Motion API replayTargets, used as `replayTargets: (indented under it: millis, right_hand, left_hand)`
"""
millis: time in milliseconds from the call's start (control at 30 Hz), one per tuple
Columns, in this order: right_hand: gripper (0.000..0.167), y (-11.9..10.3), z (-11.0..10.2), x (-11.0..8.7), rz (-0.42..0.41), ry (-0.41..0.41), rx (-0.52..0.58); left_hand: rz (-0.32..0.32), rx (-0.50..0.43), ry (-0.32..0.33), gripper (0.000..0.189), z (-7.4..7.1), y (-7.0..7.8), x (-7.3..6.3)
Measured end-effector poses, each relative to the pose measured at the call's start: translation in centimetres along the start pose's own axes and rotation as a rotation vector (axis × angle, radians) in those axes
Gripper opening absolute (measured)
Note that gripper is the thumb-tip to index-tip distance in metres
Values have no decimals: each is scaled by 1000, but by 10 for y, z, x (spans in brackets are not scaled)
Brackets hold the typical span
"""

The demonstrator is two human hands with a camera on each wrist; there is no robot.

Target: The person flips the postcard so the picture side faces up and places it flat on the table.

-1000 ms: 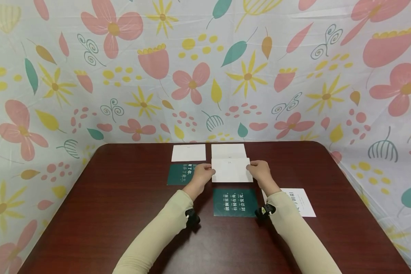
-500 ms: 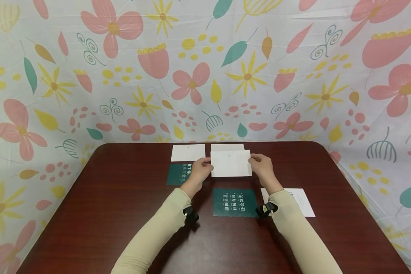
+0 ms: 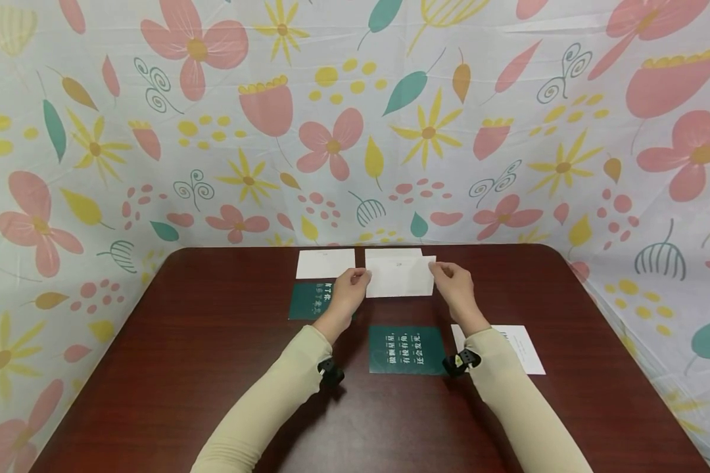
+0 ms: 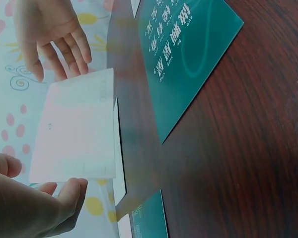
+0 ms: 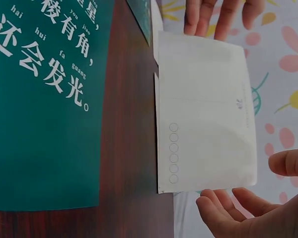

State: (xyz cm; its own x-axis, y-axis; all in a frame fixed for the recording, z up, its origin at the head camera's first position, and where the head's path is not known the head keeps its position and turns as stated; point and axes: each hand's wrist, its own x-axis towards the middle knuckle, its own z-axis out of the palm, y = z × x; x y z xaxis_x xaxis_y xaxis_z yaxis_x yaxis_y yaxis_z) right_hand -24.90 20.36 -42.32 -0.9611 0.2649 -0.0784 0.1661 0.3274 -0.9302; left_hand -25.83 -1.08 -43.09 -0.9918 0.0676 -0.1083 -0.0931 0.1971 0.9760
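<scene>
A white postcard (image 3: pixel 399 277), plain side up, lies between both hands over the back of the table, covering most of another white card (image 3: pixel 392 251). My left hand (image 3: pixel 349 295) is at its left edge and my right hand (image 3: pixel 455 289) at its right edge. In the right wrist view, a row of small circles runs along one side of the postcard (image 5: pixel 208 99). The right thumb stands away from it, and the right fingers (image 5: pixel 221 203) stretch along its edge. The left wrist view shows the left fingers (image 4: pixel 72 196) at the near edge, thumb apart.
Nearer me lies a green card (image 3: pixel 408 351) with white Chinese lettering. Another green card (image 3: pixel 309 301) is partly behind the left hand. A white card (image 3: pixel 325 264) sits back left, and a printed white card (image 3: pixel 528 348) lies under the right forearm. Flowered cloth (image 3: pixel 331 131) rises behind the table.
The postcard has moved away from me over the rear white card, turning slightly. Both hands went along with it, and the thumbs that pinched its edges are now off it.
</scene>
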Motion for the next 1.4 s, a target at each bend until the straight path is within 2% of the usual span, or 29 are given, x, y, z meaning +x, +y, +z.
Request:
replayTargets:
  millis: [267, 467, 633, 833, 933, 1100, 1200, 1400]
  right_hand:
    - [65, 5, 4, 1, 32, 45, 3]
    - [66, 8, 7, 0, 39, 78, 13]
    - [56, 10, 7, -1, 38, 68, 32]
    - [39, 12, 6, -5, 32, 52, 11]
    - [37, 12, 7, -5, 24, 49, 4]
    - [38, 13, 8, -4, -2, 48, 5]
    - [38, 13, 8, -3, -7, 45, 6]
    - [41, 14, 8, -2, 10, 32, -9]
  left_hand:
    - [20, 19, 43, 40, 1, 3, 2]
    - [41, 21, 67, 39, -1, 2, 1]
    - [33, 16, 63, 39, -3, -1, -1]
    - [33, -2, 51, 29, -3, -6, -2]
    - [44, 0, 40, 25, -3, -7, -2]
    - [87, 14, 25, 32, -3, -9, -1]
    - [119, 54, 29, 34, -3, -9, 0]
    - [232, 233, 72, 36, -2, -11, 2]
